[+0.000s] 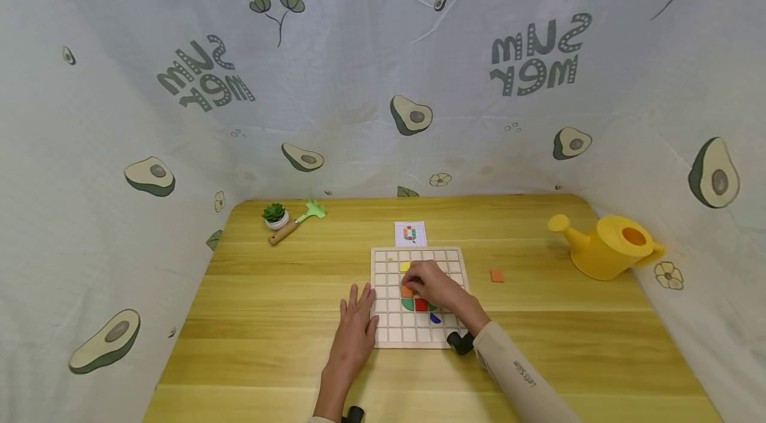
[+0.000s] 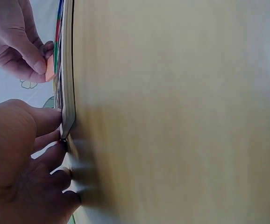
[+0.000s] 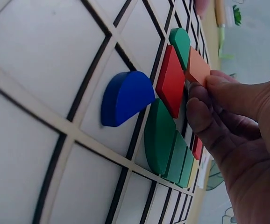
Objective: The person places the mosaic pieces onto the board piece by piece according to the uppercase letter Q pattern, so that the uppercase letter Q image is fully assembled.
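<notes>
My right hand pinches an orange square tile between thumb and fingers, over the pale wooden grid board. In the right wrist view the tile tilts close to a red square tile and a green rounded piece. More green pieces lie on the board, partly behind the hand. A blue half-round piece lies nearer me, and a yellow piece farther up. My left hand rests at the board's left edge, fingers extended, thumb against the edge in the left wrist view.
A card with a coloured pattern lies behind the board. One loose orange tile is to its right. A yellow watering can stands farther right; a potted succulent and a small garden rake are at back left.
</notes>
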The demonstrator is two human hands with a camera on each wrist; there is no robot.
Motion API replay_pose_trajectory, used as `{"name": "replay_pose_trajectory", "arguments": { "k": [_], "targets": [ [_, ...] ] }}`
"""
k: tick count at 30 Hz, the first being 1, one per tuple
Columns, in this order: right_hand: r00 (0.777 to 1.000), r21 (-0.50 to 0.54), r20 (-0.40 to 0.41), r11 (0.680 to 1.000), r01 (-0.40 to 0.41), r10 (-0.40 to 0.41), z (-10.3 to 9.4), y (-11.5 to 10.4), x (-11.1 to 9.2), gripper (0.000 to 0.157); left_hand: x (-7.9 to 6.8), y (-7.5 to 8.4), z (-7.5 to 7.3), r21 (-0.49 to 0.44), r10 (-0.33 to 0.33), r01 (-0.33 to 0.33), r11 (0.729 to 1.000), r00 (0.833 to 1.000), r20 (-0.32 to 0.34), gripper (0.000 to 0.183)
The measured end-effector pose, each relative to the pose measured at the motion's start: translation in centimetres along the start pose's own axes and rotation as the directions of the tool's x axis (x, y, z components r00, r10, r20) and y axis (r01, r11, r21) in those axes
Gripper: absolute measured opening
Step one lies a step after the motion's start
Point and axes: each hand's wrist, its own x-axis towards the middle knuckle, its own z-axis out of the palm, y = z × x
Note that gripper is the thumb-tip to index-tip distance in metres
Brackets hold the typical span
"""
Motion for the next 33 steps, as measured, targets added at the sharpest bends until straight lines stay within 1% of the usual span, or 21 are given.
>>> {"name": "replay_pose_trajectory", "arguments": {
  "k": [2,6,10,14,18,24,30,33],
  "targets": [
    [1.0,-0.012,0.0,1.0,-0.003,0.003,0.11,0.09,0.0,0.012,-0.02,0.02,0.02,-0.001,0.009,-0.009,1.0,1.0,-0.002,0.053],
    [1.0,-0.046,-0.017,0.999,0.02,-0.021,0.29,0.26,0.12,0.012,-0.1,0.12,0.02,0.008,0.005,-0.005,1.0,1.0,-0.003,0.053],
    [0.999,-0.071,-0.029,0.997,0.016,-0.018,0.43,0.26,0.17,0.012,-0.16,0.21,-0.02,0.001,0.004,-0.004,1.0,1.0,-0.005,0.053],
    [0.999,-0.095,-0.041,0.995,0.014,-0.018,0.52,0.16,0.02,0.008,-0.11,0.21,0.05,-0.004,0.003,-0.003,1.0,1.0,-0.008,0.053],
    [0.999,-0.094,-0.037,0.995,0.023,-0.027,0.49,-0.02,-0.25,0.003,-0.06,0.11,0.09,0.005,-0.006,0.006,1.0,1.0,0.0,0.053],
    [1.0,-0.099,-0.024,0.995,0.01,-0.012,0.59,-0.1,-0.44,0.007,-0.11,-0.09,0.14,0.006,-0.012,0.012,1.0,1.0,0.003,0.054],
    [1.0,-0.093,-0.018,0.996,-0.018,0.016,0.67,-0.01,-0.41,0.006,-0.06,-0.03,0.14,0.017,-0.014,0.013,1.0,1.0,0.007,0.054],
    [1.0,-0.099,-0.025,0.995,-0.016,0.013,0.67,-0.02,-0.46,0.006,-0.08,0.0,0.09,0.018,-0.02,0.02,1.0,1.0,0.008,0.054]
  ]
}}
